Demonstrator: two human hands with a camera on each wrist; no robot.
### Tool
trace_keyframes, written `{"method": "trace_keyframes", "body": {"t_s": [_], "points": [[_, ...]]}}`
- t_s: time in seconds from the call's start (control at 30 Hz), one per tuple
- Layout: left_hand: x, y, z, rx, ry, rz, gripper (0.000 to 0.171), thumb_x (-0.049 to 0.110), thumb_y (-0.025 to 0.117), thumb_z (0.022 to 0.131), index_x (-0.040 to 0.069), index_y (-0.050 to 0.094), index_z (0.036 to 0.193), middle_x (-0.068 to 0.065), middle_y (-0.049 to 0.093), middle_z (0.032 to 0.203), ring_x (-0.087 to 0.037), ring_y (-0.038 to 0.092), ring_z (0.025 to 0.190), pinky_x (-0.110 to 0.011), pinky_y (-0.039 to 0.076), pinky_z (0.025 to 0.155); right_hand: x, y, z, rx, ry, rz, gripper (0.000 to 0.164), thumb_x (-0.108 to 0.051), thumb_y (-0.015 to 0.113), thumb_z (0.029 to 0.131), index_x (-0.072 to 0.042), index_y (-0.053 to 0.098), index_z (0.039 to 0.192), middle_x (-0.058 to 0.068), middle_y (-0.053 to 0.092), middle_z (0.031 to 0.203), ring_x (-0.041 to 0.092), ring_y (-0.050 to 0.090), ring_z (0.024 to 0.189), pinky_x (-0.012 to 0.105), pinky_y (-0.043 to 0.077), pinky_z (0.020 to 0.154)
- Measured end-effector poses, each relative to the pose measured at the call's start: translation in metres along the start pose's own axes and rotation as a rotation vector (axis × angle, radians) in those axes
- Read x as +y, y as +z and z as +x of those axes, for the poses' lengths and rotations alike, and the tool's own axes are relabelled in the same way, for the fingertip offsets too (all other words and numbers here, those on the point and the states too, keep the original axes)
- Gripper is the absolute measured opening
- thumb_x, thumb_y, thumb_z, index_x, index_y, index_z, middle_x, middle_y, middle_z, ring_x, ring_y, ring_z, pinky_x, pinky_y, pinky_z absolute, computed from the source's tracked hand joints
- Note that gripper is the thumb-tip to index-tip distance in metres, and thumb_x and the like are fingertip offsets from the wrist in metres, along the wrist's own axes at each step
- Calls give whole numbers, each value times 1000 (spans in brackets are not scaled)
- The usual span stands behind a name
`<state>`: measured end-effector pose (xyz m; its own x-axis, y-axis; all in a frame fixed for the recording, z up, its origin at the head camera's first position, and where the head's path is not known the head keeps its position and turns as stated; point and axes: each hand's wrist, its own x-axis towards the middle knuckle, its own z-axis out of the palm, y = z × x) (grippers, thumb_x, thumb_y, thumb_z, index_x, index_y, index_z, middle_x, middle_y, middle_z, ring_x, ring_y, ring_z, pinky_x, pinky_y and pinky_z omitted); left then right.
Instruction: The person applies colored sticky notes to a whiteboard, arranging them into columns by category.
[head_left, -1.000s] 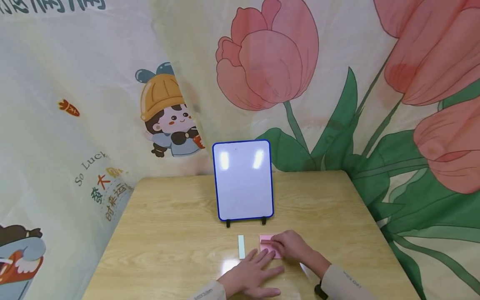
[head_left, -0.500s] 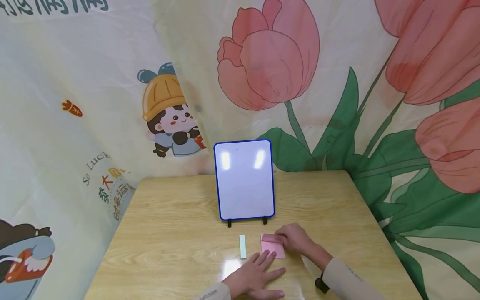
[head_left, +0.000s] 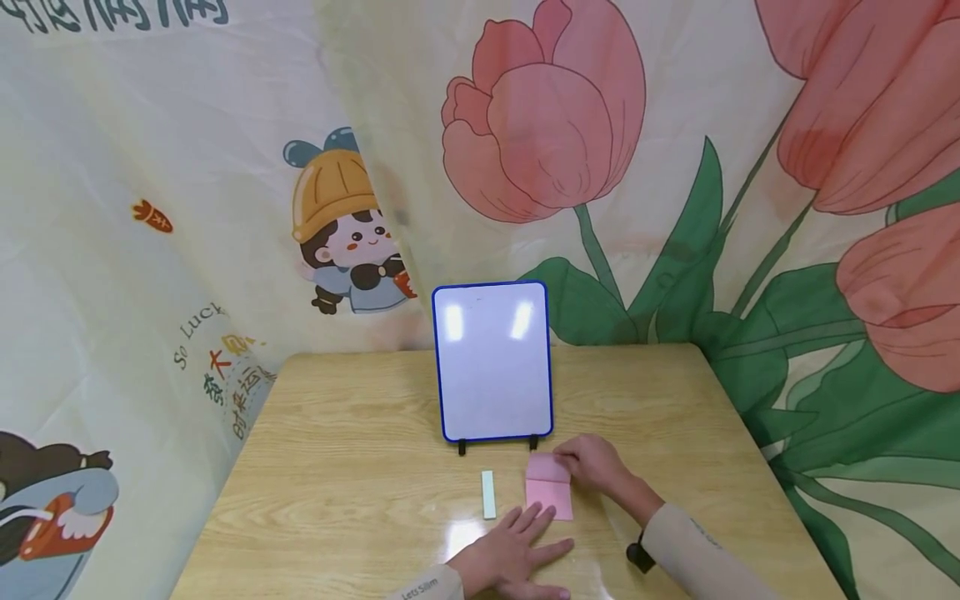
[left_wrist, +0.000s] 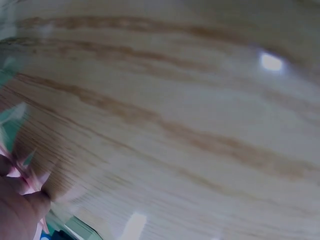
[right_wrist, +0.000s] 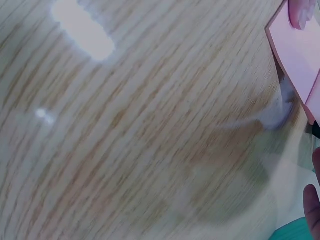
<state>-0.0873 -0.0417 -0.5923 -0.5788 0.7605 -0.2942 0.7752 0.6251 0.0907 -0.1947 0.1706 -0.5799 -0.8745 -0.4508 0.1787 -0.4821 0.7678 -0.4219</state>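
Observation:
A square pink paper [head_left: 549, 500] lies on the table, with a crease across it and its upper flap [head_left: 547, 467] raised on the far side. My right hand [head_left: 596, 465] pinches the flap by its right edge. Fingers of my left hand [head_left: 510, 552] lie spread, their tips resting on the paper's near edge. In the right wrist view a fingertip lies on the pink paper [right_wrist: 300, 55] at the top right corner. The left wrist view shows only part of the left hand [left_wrist: 22, 205] at its lower left.
A narrow pale green strip [head_left: 488, 495] lies left of the pink paper. Behind stands a small blue-framed whiteboard [head_left: 492, 362] on black feet. The wooden table [head_left: 337, 433] meets a printed cloth backdrop [head_left: 675, 67] at the back and sides.
My right hand has moved away from me, swinging the pink flap up and back from over the paper. The left hand stays in about the same place.

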Motion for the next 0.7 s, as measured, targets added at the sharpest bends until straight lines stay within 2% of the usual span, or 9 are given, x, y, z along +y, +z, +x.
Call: {"method": "trace_keyframes", "body": {"t_s": [0.17,0.5,0.7], "points": [[0,-3,0,-13,4,-3,70,78,17,92,47,15,155,-3,14,167,-25,15,154,-43,26,121,1,-2,1,24,32,38,9,-14,74,87,-14,81,94,4,78,90,21,74,83,37,59,73],[-1,-6,-1,-16,16,0,70,78,17,93,47,15,155,-3,14,167,-25,15,154,-43,25,122,5,-7,3,4,163,90,10,-17,73,89,-18,81,96,2,78,94,21,74,88,40,59,79],[-1,-4,-1,-25,15,-5,71,78,17,93,45,14,156,-2,14,167,-24,15,154,-43,25,122,9,-8,2,34,193,122,11,-15,72,89,-15,80,97,5,78,94,25,73,89,44,58,81]]}}
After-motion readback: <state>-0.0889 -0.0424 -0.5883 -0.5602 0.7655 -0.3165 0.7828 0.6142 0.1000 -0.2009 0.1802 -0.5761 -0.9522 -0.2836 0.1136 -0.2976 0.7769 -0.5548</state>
